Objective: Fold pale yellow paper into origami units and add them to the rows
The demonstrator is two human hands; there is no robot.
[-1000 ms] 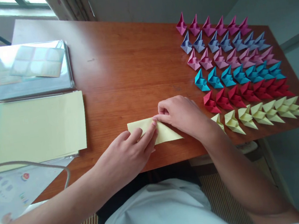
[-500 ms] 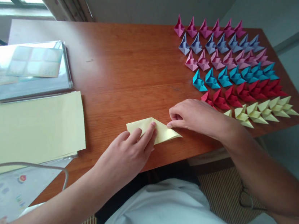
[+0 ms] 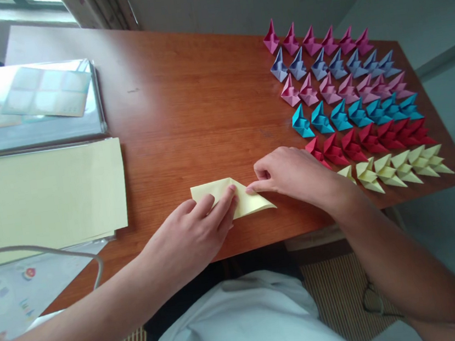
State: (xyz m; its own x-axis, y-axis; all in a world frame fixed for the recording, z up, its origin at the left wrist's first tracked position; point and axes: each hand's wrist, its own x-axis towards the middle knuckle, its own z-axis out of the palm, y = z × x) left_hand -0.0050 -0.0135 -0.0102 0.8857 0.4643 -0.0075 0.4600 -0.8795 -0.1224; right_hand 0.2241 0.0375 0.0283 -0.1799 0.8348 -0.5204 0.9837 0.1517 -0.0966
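Observation:
A folded sheet of pale yellow paper lies near the table's front edge, with a sloping upper right side and a pointed right corner. My left hand holds it down; the fingers reach across its middle and the thumb is mostly hidden. At the sloping fold is my right hand, its fingers curled and closed, the thumb tip pressed on the paper's edge. Beyond my right wrist stand rows of folded paper pieces, the nearest being yellow paper pieces and red paper pieces.
Turquoise paper pieces, pink, lilac and magenta ones line the table's right end. At left lie yellow sheets, a clear-covered pack and a grey cable. The brown table stretches to the wall.
My right thumb has slid a little left along the sloping fold, further onto the paper. The left hand stays in place on the paper. The view has shifted slightly.

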